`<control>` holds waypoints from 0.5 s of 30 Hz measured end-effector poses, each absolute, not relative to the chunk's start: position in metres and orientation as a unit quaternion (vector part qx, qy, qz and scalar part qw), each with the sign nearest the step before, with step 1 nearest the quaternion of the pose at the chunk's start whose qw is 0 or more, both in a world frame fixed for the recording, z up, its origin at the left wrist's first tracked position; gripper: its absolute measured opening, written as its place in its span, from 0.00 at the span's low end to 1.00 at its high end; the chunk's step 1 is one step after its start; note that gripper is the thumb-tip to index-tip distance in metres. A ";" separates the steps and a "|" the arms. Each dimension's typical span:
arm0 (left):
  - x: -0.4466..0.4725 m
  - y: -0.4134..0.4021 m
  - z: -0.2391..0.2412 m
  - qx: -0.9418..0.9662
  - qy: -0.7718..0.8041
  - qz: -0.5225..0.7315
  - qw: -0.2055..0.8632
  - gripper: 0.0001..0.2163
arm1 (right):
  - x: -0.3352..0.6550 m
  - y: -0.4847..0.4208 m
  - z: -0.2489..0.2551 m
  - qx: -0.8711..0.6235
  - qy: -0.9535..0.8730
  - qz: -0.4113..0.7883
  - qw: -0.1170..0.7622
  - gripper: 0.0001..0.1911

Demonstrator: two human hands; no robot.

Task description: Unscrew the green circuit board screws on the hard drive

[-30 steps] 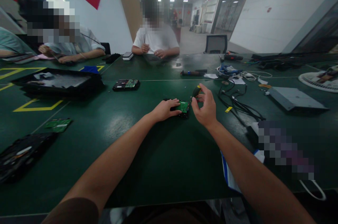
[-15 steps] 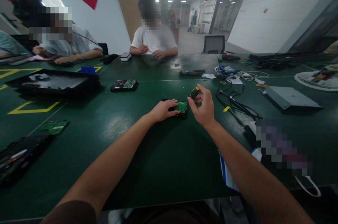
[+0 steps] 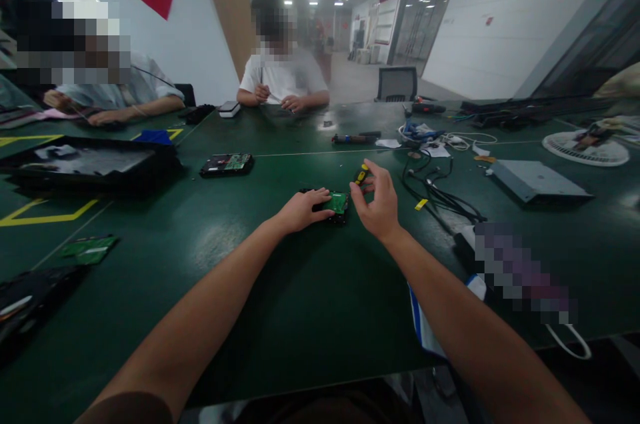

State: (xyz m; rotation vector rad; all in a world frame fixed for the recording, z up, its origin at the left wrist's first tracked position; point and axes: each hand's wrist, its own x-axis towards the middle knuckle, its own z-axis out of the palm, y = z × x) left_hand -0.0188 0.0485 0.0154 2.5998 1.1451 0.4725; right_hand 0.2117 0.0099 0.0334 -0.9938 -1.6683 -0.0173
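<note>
Head view: the left hand (image 3: 303,209) covers the left part of a black-cased unit (image 3: 341,218) with a green board (image 3: 339,201), centrally on the worktop (image 3: 300,324). Its thumb is spread from the other fingers; whether they grip cannot be determined. The right hand (image 3: 379,203) pinches a yellow-and-black handle (image 3: 361,175) near the unit's right end; any shaft is indiscernible. A black assembly (image 3: 37,297) is cut off at left. Cables (image 3: 440,194) and a grey box (image 3: 540,181) lie right.

Green-boarded device (image 3: 339,203) partly hidden beneath the left hand (image 3: 303,209), black casing (image 3: 43,292) cut off at the left edge.
</note>
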 end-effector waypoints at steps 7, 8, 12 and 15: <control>-0.019 0.048 0.016 0.895 0.394 0.162 0.133 0.27 | 0.212 0.011 0.031 -0.422 -0.707 0.003 0.567 0.30; -0.019 0.048 0.016 0.895 0.393 0.162 0.133 0.27 | 0.212 0.011 0.031 -0.421 -0.706 0.001 0.569 0.30; -0.018 0.048 0.017 0.895 0.397 0.159 0.129 0.27 | 0.212 0.011 0.032 -0.407 -0.715 0.003 0.569 0.30; -0.018 0.047 0.018 0.894 0.398 0.158 0.129 0.26 | 0.212 0.011 0.031 -0.414 -0.714 0.002 0.565 0.31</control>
